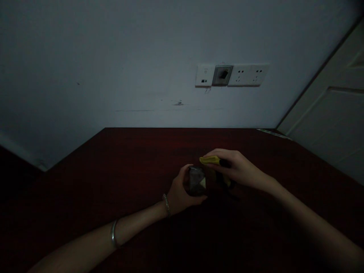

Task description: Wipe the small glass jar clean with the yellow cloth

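Around a small dark grey, angular object (pixel 196 179) curve the thumb and fingers of my left hand (pixel 180 194). It looks boxy with faceted sides and a paler patch at its lower right; the dim light hides its exact kind. Just to its right, my right hand (pixel 238 168) is closed on a soft-looking yellow and black item (pixel 209 160), perhaps a cloth. Part of that item hangs below the fingers. A small gap separates its yellow end from the grey object.
Both forearms rest over a dark red table (pixel 136 151) that meets a pale wall (pixel 127 68). Sockets and switch plates (pixel 247 75) are set in the wall. A white panelled door (pixel 335 110) stands on the right, and a thin pale strip (pixel 274 134) lies near the table's back right corner.
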`<state>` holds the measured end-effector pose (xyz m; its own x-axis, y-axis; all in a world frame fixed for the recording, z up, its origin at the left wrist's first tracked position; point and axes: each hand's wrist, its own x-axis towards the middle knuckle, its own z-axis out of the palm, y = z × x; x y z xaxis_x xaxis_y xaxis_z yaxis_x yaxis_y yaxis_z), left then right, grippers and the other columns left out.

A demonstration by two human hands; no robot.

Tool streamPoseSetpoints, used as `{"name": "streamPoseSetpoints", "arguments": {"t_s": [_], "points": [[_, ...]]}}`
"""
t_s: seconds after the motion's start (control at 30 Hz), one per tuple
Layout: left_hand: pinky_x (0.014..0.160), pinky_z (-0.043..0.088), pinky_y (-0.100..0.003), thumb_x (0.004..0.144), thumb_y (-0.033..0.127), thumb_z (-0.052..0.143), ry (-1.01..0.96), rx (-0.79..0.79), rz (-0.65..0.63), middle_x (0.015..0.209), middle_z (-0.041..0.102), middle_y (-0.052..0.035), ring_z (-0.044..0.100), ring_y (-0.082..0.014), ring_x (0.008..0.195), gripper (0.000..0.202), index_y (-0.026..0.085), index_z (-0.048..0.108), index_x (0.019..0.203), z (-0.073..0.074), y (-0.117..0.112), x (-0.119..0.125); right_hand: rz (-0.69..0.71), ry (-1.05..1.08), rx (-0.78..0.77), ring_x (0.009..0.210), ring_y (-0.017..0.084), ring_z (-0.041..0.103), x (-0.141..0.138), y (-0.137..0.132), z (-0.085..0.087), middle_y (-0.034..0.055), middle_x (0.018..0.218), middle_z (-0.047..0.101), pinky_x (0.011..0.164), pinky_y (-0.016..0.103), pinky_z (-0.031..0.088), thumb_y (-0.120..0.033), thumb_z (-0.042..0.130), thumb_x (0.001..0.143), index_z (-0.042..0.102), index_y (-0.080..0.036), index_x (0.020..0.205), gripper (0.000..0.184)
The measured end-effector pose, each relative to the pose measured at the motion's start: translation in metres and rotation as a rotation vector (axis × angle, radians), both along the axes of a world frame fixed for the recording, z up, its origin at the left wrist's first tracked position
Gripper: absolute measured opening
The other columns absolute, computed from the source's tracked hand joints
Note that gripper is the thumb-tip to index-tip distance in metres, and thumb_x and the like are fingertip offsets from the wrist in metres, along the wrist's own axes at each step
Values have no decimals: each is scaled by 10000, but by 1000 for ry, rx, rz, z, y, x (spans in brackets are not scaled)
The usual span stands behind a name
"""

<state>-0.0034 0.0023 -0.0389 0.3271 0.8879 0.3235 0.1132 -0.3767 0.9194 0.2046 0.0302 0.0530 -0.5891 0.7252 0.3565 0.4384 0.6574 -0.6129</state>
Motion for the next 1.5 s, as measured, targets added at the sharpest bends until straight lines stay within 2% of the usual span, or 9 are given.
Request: {"name": "streamPoseSetpoints", "arguments": {"t_s": [0.17, 0.47, 0.67, 0.77, 0.87, 0.97, 1.07, 1.37, 1.5], "points": [[931, 500, -449, 562, 291, 810, 19, 20, 29, 1166, 610, -96, 601, -269, 1078, 832, 200, 365, 1259, 0, 1, 0, 36, 4, -12, 980, 182, 619, -8, 0, -12, 61, 1062, 652, 855, 336, 507, -309, 549, 896, 617, -223, 1112, 242], [924, 505, -453, 545, 319, 817, 56, 29, 74, 1159, 620, -94, 611, -272, 1062, 833, 197, 380, 1244, 2, 2, -1, 79, -87, -23, 940, 154, 610, -9, -17, 10, 43, 1034, 646, 816, 275, 498, -202, 575, 871, 611, -207, 1082, 215], [893, 519, -436, 554, 304, 814, 57, 28, 52, 1138, 625, -93, 625, -264, 1027, 839, 198, 370, 1258, 2, 0, 0, 114, -74, -109, 890, 155, 640, -3, -16, 19, 20, 984, 680, 771, 256, 507, -297, 582, 879, 644, -228, 1043, 189], [915, 510, -435, 567, 297, 809, 30, 30, 31, 1161, 617, -101, 611, -268, 1065, 827, 200, 366, 1258, 1, 0, 0, 40, -13, -78, 952, 168, 632, 1, -10, 14, 27, 1029, 677, 839, 285, 495, -314, 580, 882, 649, -230, 1052, 202], [916, 511, -435, 574, 299, 806, 18, 13, 11, 1168, 616, -98, 609, -267, 1073, 821, 200, 364, 1258, 0, 0, 0, -20, 36, -18, 1004, 180, 617, 0, -2, 2, 43, 1076, 664, 891, 323, 484, -316, 570, 888, 641, -225, 1080, 224], [910, 514, -433, 564, 299, 813, 13, 11, -3, 1163, 618, -94, 611, -264, 1063, 825, 198, 369, 1252, 1, 0, 0, 24, 30, -39, 994, 180, 620, -3, 1, -10, 54, 1074, 661, 872, 339, 501, -308, 551, 895, 631, -221, 1098, 235], [913, 511, -438, 558, 293, 816, 5, 8, -12, 1161, 620, -95, 612, -264, 1058, 819, 196, 378, 1243, 3, 0, 0, 46, 25, -40, 983, 175, 623, -6, 0, -13, 56, 1073, 660, 865, 339, 507, -287, 546, 895, 620, -219, 1112, 239], [905, 514, -444, 540, 322, 823, 45, -12, 89, 1151, 624, -93, 619, -267, 1038, 838, 190, 386, 1242, 2, 5, 1, 134, -69, -1, 989, 151, 609, -8, -16, 9, 37, 1077, 660, 845, 279, 498, -220, 584, 872, 608, -227, 1148, 278], [922, 504, -437, 547, 314, 822, 37, -5, 92, 1179, 607, -104, 608, -264, 1059, 857, 188, 366, 1262, -2, 5, 0, 88, -42, -44, 962, 146, 629, -6, -16, 13, 28, 1062, 669, 829, 263, 507, -222, 580, 874, 618, -223, 1119, 249]]}}
